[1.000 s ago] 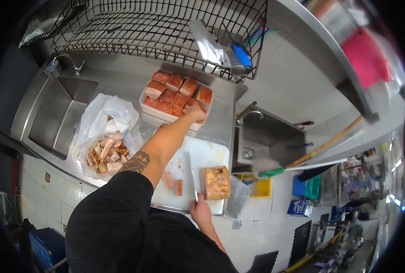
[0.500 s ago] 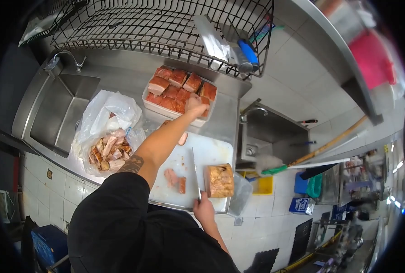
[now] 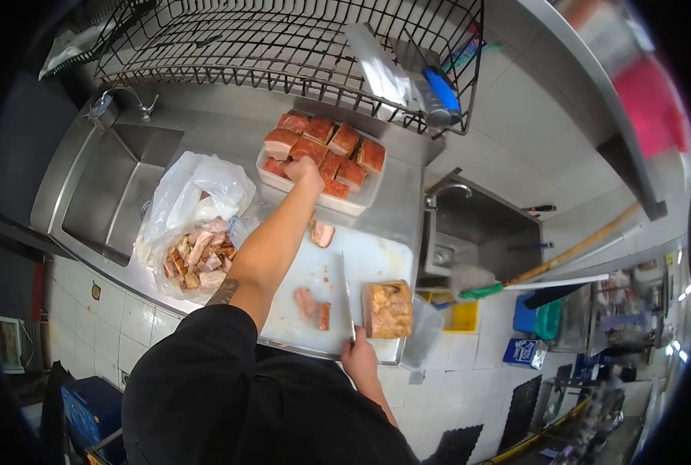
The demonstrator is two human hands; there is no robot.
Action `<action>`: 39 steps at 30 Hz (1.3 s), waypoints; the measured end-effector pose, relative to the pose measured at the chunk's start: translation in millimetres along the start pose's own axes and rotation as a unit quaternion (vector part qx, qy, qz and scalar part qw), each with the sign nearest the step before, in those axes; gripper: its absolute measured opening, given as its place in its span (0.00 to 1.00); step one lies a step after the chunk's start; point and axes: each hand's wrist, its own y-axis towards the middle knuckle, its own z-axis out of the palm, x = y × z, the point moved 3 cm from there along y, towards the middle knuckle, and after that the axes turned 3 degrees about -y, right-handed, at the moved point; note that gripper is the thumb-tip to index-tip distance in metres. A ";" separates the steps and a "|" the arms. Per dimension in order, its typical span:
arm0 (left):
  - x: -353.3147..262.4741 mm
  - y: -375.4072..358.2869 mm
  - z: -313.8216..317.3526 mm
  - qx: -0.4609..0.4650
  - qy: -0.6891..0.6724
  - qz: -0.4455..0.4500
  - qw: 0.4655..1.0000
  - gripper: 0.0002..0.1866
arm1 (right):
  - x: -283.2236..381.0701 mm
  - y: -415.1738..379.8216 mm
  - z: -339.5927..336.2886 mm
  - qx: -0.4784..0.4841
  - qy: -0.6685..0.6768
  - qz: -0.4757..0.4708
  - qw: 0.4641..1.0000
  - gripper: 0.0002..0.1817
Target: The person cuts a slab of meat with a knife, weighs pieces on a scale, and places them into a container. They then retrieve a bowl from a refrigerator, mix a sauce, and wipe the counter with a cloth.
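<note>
My left hand [image 3: 305, 173] reaches into the white plastic tub [image 3: 353, 208] of red-brown skinned pork belly blocks [image 3: 344, 139]. Its fingers are curled over a block at the tub's near left side, partly hiding it. Down at the front of the white cutting board [image 3: 376, 248], my right hand [image 3: 359, 355] is closed round the handle of a long knife [image 3: 346, 283], whose blade lies along the board pointing away. Right of the blade sits a large golden-brown slab of pork [image 3: 389, 308]. Small meat trimmings [image 3: 307, 302] and a cut pork piece [image 3: 322, 232] lie to its left.
A clear plastic bag [image 3: 206, 182] of chopped meat chunks [image 3: 198, 256] rests left of my arm. Sinks stand at left [image 3: 113, 194] and right [image 3: 485, 225]. Above the counter hangs a black wire rack [image 3: 283, 77] with blades and a blue-handled tool [image 3: 442, 91].
My left hand has shifted left within the tub, uncovering blocks on the right side. My right hand still holds the knife on the board. The whole view has shifted slightly.
</note>
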 end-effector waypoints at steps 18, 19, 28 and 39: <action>-29.3 -46.5 54.5 -0.213 0.494 -0.068 0.840 0.41 | 3.3 -0.2 -2.5 -0.009 0.012 0.006 1.000 0.20; -29.6 -47.3 55.3 -0.232 0.495 -0.060 0.835 0.44 | 3.6 -1.8 -2.4 -0.003 0.004 0.012 1.000 0.21; -28.4 -48.0 43.4 -0.240 0.515 0.011 0.823 0.37 | -7.8 -4.4 7.8 0.011 0.025 0.019 0.999 0.22; -13.8 -45.5 50.7 -0.267 0.514 0.033 0.815 0.43 | -1.8 1.4 -2.5 0.002 0.035 -0.002 0.999 0.20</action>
